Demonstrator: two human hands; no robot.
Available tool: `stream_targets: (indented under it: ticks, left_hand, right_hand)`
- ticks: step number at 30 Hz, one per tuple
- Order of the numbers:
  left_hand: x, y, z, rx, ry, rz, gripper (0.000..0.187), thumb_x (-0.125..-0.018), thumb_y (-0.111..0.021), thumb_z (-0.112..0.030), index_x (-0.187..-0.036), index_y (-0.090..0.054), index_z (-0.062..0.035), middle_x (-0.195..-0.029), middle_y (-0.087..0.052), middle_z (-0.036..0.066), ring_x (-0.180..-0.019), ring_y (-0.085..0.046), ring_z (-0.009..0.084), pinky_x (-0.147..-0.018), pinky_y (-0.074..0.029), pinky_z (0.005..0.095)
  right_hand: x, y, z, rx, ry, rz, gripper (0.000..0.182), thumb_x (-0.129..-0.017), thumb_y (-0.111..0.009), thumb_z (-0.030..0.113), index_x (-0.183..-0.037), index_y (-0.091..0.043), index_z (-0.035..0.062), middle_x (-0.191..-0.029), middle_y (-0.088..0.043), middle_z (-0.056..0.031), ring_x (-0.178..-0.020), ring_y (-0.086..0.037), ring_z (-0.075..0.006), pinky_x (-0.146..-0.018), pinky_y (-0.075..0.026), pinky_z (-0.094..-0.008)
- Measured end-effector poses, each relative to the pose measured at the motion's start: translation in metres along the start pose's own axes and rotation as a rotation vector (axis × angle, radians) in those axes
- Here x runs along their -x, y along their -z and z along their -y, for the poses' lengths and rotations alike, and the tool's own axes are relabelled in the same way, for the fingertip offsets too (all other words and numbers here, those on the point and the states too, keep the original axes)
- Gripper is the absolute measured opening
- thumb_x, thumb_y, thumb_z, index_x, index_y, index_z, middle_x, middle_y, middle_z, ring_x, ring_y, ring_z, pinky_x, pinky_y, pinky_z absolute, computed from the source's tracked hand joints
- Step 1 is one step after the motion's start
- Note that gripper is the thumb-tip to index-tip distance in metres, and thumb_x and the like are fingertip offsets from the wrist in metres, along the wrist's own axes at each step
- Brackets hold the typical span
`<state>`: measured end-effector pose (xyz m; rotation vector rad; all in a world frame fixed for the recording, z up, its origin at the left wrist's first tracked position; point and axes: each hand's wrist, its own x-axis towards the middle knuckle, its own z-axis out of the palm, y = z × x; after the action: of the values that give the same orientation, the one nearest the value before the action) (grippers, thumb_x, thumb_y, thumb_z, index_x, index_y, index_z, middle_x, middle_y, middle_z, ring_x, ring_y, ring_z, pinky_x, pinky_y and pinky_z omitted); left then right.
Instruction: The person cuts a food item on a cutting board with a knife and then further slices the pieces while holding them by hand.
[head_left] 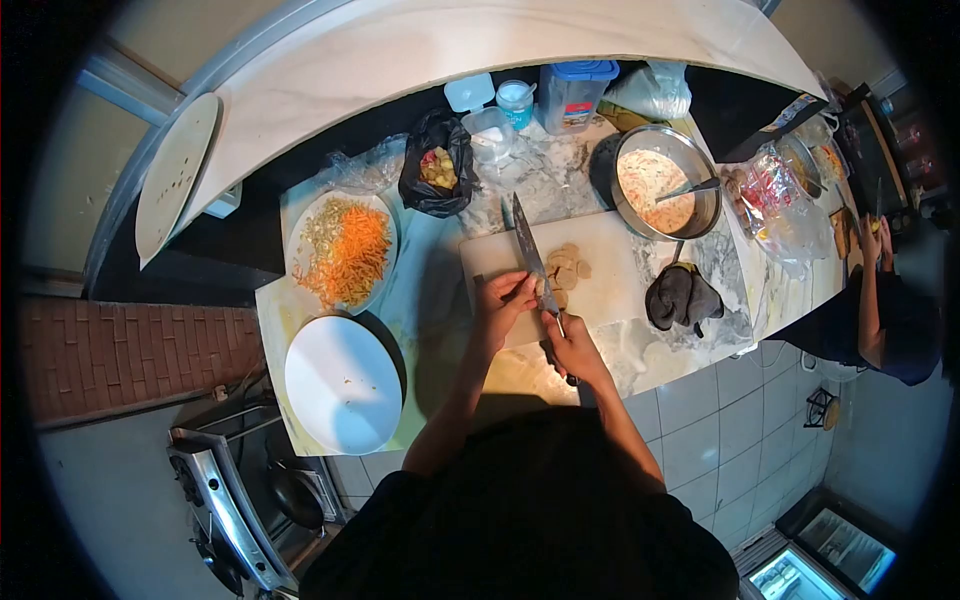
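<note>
My right hand (pixel 573 348) is wrapped round the dark handle of a kitchen knife (pixel 526 235), whose long blade points away from me over a white cutting board (pixel 615 285). Close to the blade's left side, my left hand (pixel 506 303) has its fingers pinched together; whatever they hold is too small to make out. Several pale brown round slices (pixel 566 268) lie on the board just right of the blade.
Left stand a plate of shredded orange and pale vegetables (pixel 297 228) and a white plate (pixel 342 380). Behind are a black bag (pixel 420 190) and a blue-lidded container (pixel 568 105). A metal bowl of batter (pixel 703 212) and a dark cloth (pixel 683 297) sit right. Another person (pixel 885 310) works far right.
</note>
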<state>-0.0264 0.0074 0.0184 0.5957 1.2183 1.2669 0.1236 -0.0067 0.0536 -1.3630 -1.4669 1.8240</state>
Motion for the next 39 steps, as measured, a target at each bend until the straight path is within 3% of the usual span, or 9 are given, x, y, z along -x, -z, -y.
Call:
stream_targets:
  ticks: [10,17,22,24,28,30,33,35,39]
  left_hand:
    - [-0.009,0.007,0.010,-0.066,-0.100,0.007,0.024,-0.085,-0.063,-0.010,-0.102,-0.059,0.0067,-0.091,-0.065,0.012,-0.080,-0.063,0.0150,-0.073,-0.054,0.0267]
    - [-0.010,0.007,0.016,-0.300,-0.262,-0.029,0.015,-0.083,-0.059,0.000,-0.097,-0.061,0.0058,-0.088,-0.066,0.012,-0.078,-0.065,0.0152,-0.072,-0.053,0.0258]
    - [-0.018,0.010,0.005,-0.540,-0.385,-0.063,0.013,-0.080,-0.059,0.002,-0.092,-0.064,0.0023,-0.088,-0.067,0.013,-0.076,-0.066,0.0157,-0.067,-0.051,0.0248]
    - [-0.021,0.012,0.002,-0.613,-0.448,0.015,0.013,-0.078,-0.062,0.000,-0.090,-0.065,-0.0001,-0.085,-0.066,0.013,-0.073,-0.066,0.0212,-0.065,-0.050,0.0285]
    - [-0.017,0.007,-0.012,-0.841,-0.588,-0.020,0.013,-0.075,-0.066,-0.003,-0.088,-0.066,-0.0014,-0.083,-0.064,0.013,-0.075,-0.063,0.0281,-0.066,-0.049,0.0334]
    - [-0.014,-0.001,-0.019,-0.951,-0.785,-0.098,0.015,-0.072,-0.069,-0.006,-0.087,-0.066,-0.0020,-0.083,-0.063,0.012,-0.079,-0.059,0.0307,-0.071,-0.047,0.0373]
    - [-0.002,-0.017,-0.025,-0.807,-0.652,0.008,0.017,-0.071,-0.070,-0.008,-0.087,-0.066,-0.0027,-0.085,-0.062,0.012,-0.082,-0.058,0.0303,-0.075,-0.045,0.0379]
    - [0.004,-0.026,-0.026,-0.835,-0.652,0.012,0.019,-0.071,-0.070,-0.009,-0.089,-0.065,-0.0030,-0.083,-0.062,0.012,-0.082,-0.058,0.0303,-0.075,-0.045,0.0383]
    - [-0.003,-0.033,-0.012,-0.909,-0.701,-0.010,0.021,-0.071,-0.072,-0.013,-0.088,-0.065,-0.0019,-0.082,-0.063,0.013,-0.079,-0.060,0.0296,-0.072,-0.046,0.0375]
  right_hand:
    - [-0.002,-0.005,-0.009,0.008,-0.010,-0.061,0.032,-0.097,-0.039,0.026,-0.074,-0.043,0.0041,-0.041,-0.042,-0.0014,-0.028,-0.038,-0.0099,-0.029,-0.031,-0.0248]
    - [0.005,0.018,0.002,-0.004,-0.028,-0.210,0.036,-0.097,-0.040,0.030,-0.072,-0.042,0.0046,-0.040,-0.039,-0.0007,-0.028,-0.039,-0.0094,-0.028,-0.031,-0.0251]
    - [0.007,0.029,0.005,0.113,0.077,-0.274,0.035,-0.097,-0.041,0.028,-0.074,-0.043,0.0019,-0.043,-0.041,-0.0017,-0.029,-0.042,-0.0108,-0.029,-0.033,-0.0258]
    - [0.007,0.028,0.003,0.156,0.129,-0.292,0.035,-0.096,-0.042,0.028,-0.074,-0.044,0.0011,-0.043,-0.042,-0.0020,-0.029,-0.042,-0.0112,-0.029,-0.033,-0.0262]
    - [0.009,0.026,0.007,0.216,0.084,-0.297,0.035,-0.096,-0.044,0.027,-0.075,-0.045,-0.0008,-0.044,-0.042,-0.0038,-0.029,-0.042,-0.0123,-0.029,-0.034,-0.0272]
    - [0.007,0.026,-0.002,0.233,0.091,-0.306,0.035,-0.095,-0.045,0.027,-0.075,-0.045,-0.0010,-0.045,-0.042,-0.0043,-0.029,-0.041,-0.0122,-0.029,-0.034,-0.0272]
    - [-0.002,0.030,-0.021,0.420,0.210,-0.409,0.034,-0.094,-0.047,0.024,-0.073,-0.046,-0.0022,-0.045,-0.044,-0.0102,-0.033,-0.046,-0.0187,-0.034,-0.036,-0.0329]
    - [0.004,0.031,-0.006,0.510,0.138,-0.440,0.035,-0.091,-0.049,0.025,-0.080,-0.052,-0.0073,-0.064,-0.053,-0.0304,-0.066,-0.053,-0.0484,-0.058,-0.040,-0.0512]
    - [0.011,0.032,0.007,0.581,0.043,-0.444,0.032,-0.091,-0.049,0.025,-0.083,-0.053,-0.0059,-0.065,-0.055,-0.0301,-0.067,-0.055,-0.0469,-0.058,-0.041,-0.0515]
